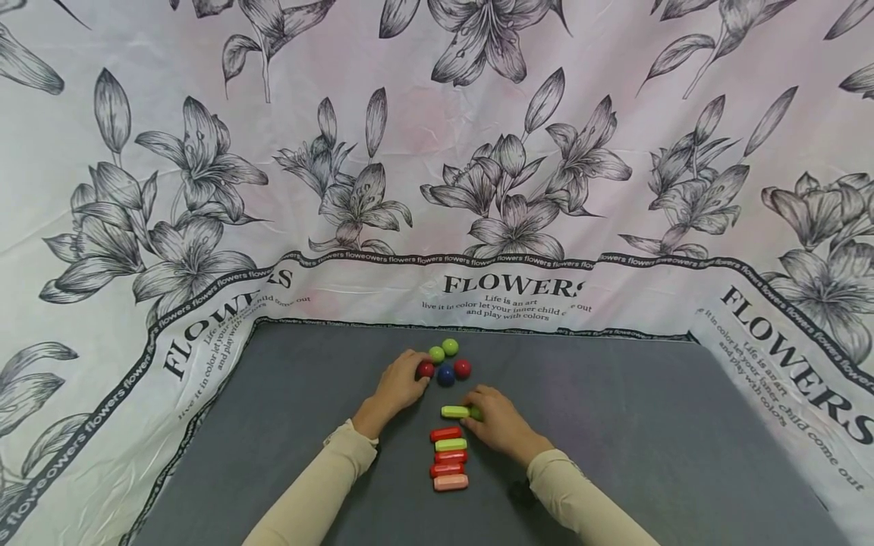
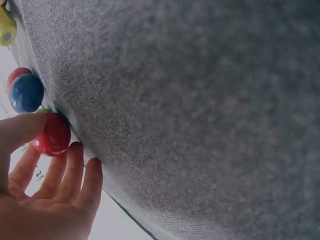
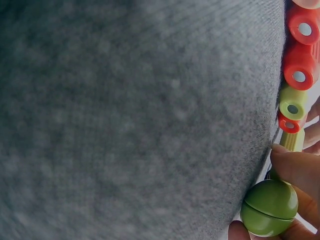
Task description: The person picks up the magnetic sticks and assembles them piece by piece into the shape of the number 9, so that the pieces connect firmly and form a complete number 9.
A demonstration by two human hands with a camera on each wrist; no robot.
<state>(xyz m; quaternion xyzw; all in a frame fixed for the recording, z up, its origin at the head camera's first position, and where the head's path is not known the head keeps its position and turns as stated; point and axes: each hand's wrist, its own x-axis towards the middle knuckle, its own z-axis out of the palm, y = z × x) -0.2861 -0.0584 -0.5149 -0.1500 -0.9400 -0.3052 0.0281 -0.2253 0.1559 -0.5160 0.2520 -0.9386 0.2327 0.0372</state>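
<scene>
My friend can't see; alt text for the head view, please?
Someone's left fingers hold a red ball beside four other balls; right fingers hold a green ball and lime bar. Five more bars lie in a row on the grey table.

We look into a curtained booth: a pale cloth [image 1: 355, 292] hangs behind a grey, fabric-textured worktop [image 1: 614, 409] and along both its sides. We see line-drawn flowers [image 1: 517, 227] across the cloth and the word FLOWERS in large lettering [image 1: 512, 286] near its lower edge. Whether a home or a studio lies beyond it, we cannot tell.
</scene>
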